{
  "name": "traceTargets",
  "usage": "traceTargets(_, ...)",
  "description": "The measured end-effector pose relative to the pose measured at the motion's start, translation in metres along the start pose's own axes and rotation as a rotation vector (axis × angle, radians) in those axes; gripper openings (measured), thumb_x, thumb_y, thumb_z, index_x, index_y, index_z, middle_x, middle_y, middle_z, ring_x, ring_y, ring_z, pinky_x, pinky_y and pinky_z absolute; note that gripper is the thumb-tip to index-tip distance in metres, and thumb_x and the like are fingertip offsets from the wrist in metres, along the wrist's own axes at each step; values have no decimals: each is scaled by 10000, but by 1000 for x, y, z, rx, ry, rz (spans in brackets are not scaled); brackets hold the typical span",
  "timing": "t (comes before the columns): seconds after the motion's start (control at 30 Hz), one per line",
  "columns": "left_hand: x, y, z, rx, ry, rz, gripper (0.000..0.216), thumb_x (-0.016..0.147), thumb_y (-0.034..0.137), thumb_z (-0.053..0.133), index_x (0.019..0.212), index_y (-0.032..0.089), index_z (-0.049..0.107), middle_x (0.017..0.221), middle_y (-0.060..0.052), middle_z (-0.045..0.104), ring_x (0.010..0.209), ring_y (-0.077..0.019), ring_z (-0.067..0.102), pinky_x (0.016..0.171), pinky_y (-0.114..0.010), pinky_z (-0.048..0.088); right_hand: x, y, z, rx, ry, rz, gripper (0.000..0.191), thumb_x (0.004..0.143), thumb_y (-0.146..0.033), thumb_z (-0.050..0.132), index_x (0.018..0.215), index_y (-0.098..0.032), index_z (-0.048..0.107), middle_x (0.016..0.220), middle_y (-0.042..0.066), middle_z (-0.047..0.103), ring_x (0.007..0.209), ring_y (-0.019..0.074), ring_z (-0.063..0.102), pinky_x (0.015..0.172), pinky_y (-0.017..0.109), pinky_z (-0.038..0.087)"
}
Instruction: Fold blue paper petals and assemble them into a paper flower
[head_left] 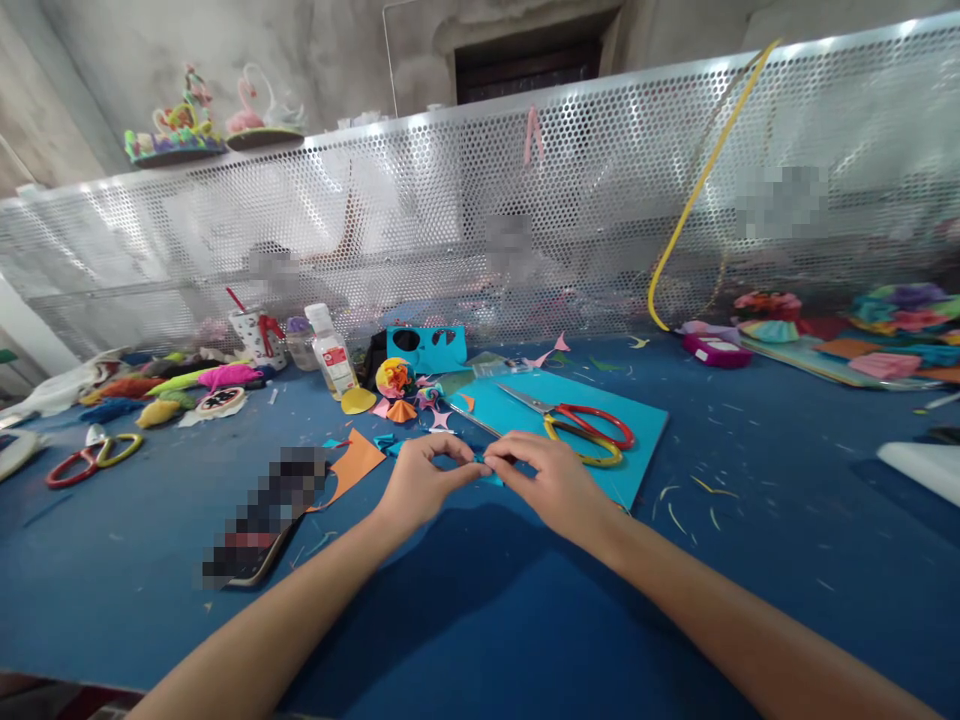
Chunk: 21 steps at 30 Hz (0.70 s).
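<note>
My left hand (426,478) and my right hand (549,484) meet over the middle of the blue table, thumbs and forefingers pinched together. Between the fingertips is a small blue paper piece (492,480), mostly hidden by them. Just behind my right hand, scissors (589,425) with red and yellow handles lie on a stack of light-blue paper (641,400). A cut orange paper scrap (357,466) is left of my left hand. Beyond it sit an orange folded paper piece (400,411) and a round yellow-orange paper flower (394,378).
A phone (266,530) lies left of my forearm. Further left are other scissors (94,456). A glue-like bottle (331,352) and a patterned cup (257,337) stand at the back before a perforated metal screen (420,220). A purple box (716,350) sits back right.
</note>
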<state>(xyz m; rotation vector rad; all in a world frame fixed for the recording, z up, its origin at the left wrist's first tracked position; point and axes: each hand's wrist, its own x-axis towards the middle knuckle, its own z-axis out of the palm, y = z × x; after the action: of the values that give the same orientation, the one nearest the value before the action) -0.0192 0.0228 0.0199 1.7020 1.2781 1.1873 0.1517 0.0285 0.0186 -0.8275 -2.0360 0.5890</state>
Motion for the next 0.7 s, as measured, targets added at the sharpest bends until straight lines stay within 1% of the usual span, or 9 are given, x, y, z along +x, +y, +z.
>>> traceTargets(0.07,-1,1,-1,42,13,42,166,607,278,719,614,153,609,626,-4,616,606,-122,545,494,-188,399,0,0,1,16,0,3,171,859,-241,456,785,-210,606,788,15,622,715,144,563,637,246,421)
traceTargets(0.2,-5,6,-4,170,4,194,107,662,269,687,617,180,647,666,-19,655,646,-136,580,505,-191,426,-1,0,1,33,13,12,173,858,-251,454,780,-216,604,793,10,624,722,147,564,648,254,422)
traceTargets(0.27,-6,7,-5,210,-13,258,72,689,262,662,676,192,677,717,-35,675,684,-148,600,515,-196,446,0,0,-1,37,30,21,167,855,-255,459,786,-214,606,801,14,628,736,152,569,656,257,428)
traceTargets(0.33,-6,8,-6,227,-39,282,75,710,240,635,729,194,692,771,-49,686,725,-155,612,524,-197,459,0,0,-2,38,41,29,168,854,-265,459,795,-211,607,812,23,632,747,159,573,661,262,435)
traceTargets(0.43,-6,6,-7,199,-44,218,93,719,228,618,756,180,689,790,-54,682,733,-155,614,514,-191,460,0,1,-4,25,34,15,181,861,-277,451,802,-210,608,816,28,633,748,161,574,662,268,439)
traceTargets(0.5,-4,4,-6,134,-62,138,166,717,261,623,849,174,675,778,-46,668,666,-142,604,497,-199,470,0,2,-4,7,30,-9,185,864,-275,448,801,-208,609,809,27,632,740,159,574,657,267,438)
traceTargets(0.57,-2,2,-6,73,-117,70,239,715,292,624,915,167,661,772,-40,655,599,-127,584,484,-214,489,0,3,-3,-9,23,-31,182,865,-263,450,805,-204,611,805,27,634,739,157,576,655,266,439)
traceTargets(0.63,0,1,-5,44,-159,32,219,714,299,619,867,153,673,772,-44,652,588,-125,577,489,-223,503,0,4,-1,-27,16,-30,162,855,-241,462,807,-201,611,806,28,637,742,156,581,657,266,445)
traceTargets(0.7,1,0,-4,55,-147,36,186,721,299,608,789,140,679,769,-51,653,604,-128,578,509,-224,510,-1,4,-1,-62,23,2,119,827,-220,493,797,-198,607,803,27,637,746,160,583,665,274,452)
